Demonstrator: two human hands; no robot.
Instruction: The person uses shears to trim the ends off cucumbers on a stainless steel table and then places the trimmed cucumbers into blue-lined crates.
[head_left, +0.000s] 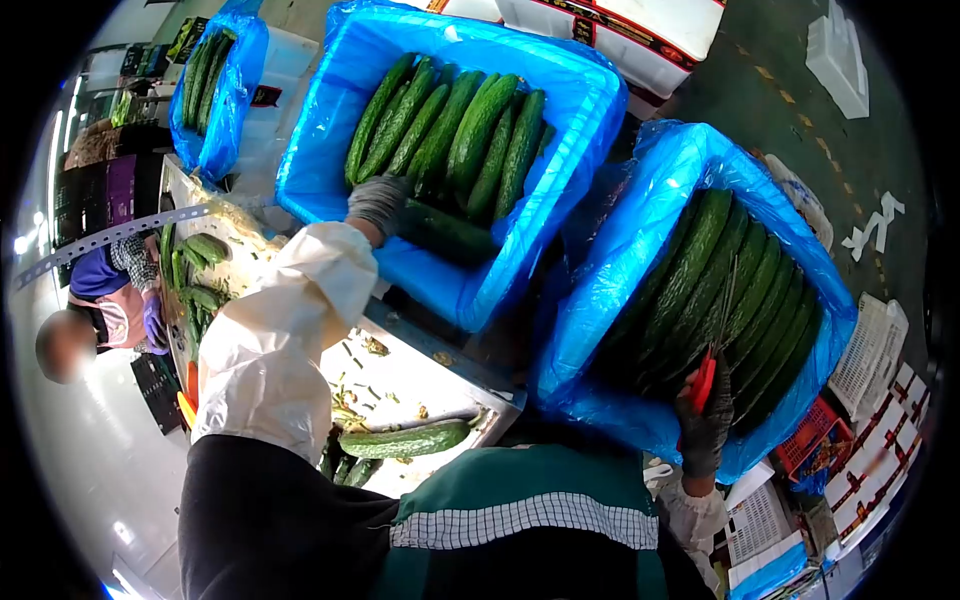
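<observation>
Cucumbers (483, 128) lie side by side in the bin (590, 92) at upper centre; more fill the second bin (835, 300), right of centre; one loose cucumber (405, 440) rests on the table (440, 378) at lower centre. From where I stand, they look fairly heavy for their width, firm and knobbly, perhaps a bit slick if damp; I'd expect the skin to scuff and a long one to snap if bent, so the middle seems the place to take hold, palm over the top. The wearer's left hand (378, 203) is at the left end of a cucumber lying crosswise in the upper bin; whether its fingers are clenched, I cannot tell. The right hand (706, 425) grips red-handled scissors (704, 382), blades pointing up over the right bin's packed row; those points call for care near skins and film. Crumpled blue film covers both rims and could snag a sleeve; bare lining at the upper bin's right side gives some room; the right bin looks tight between neighbours, so straight up seems the easier way out.
</observation>
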